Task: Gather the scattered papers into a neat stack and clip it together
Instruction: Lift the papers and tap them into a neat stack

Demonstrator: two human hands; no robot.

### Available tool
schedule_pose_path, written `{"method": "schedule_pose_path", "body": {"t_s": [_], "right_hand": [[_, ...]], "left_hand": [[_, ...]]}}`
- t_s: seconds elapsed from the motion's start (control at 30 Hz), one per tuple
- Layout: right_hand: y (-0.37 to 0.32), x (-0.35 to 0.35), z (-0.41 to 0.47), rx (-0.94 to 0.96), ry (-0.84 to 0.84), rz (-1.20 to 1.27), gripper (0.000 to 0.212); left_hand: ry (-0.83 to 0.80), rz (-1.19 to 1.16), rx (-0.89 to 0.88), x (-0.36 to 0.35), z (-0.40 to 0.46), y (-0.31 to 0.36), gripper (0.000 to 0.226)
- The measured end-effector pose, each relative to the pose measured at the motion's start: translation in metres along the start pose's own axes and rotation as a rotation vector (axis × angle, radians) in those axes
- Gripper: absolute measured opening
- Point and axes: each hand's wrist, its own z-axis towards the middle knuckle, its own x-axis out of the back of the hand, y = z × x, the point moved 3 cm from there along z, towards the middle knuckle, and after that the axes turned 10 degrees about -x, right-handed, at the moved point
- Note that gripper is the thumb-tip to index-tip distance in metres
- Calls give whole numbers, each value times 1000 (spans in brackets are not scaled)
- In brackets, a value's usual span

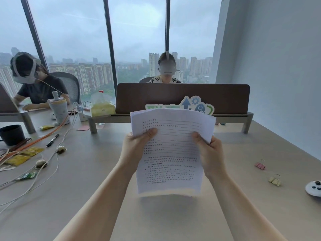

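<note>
A: In the head view, how is the sheaf of printed papers (171,150) held, and why?

B: It is gripped upright above the desk (173,216), its lower edge just off the surface. The left hand (134,148) is clamped on the left margin, thumb across the front; the right hand (209,152) is clamped on the right margin the same way. A grip at both sides is judged to suit tapping the edges square, since the top edges are seen fanned and uneven.

A: What is counted?

B: One sheaf; its sheets cannot be counted. Two binder clips are seen well apart from it at the right: a pink clip (260,165) and a yellow clip (274,180), presumably left within reach for the clipping, which is not yet done. Beyond them one white controller (313,187) is cut by the frame. One black pen (52,140) and one dark mug (12,134) are noted at the left.
</note>
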Motion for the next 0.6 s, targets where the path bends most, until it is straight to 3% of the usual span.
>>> {"method": "schedule_pose_path", "body": {"t_s": [0.17, 0.3, 0.5, 0.6], "right_hand": [[0, 1, -6, -32, -96, 61, 22], [33, 6, -12, -138, 1, -45, 17], [12, 9, 0, -48, -4, -10, 20], [26, 11, -4, -108, -26, -4, 18]], "left_hand": [[-71, 47, 10, 8, -1, -9, 14], [-60, 84, 130, 15, -21, -49, 11], [-62, 37, 48, 8, -5, -35, 12], [-83, 43, 96, 14, -10, -49, 26]]}}
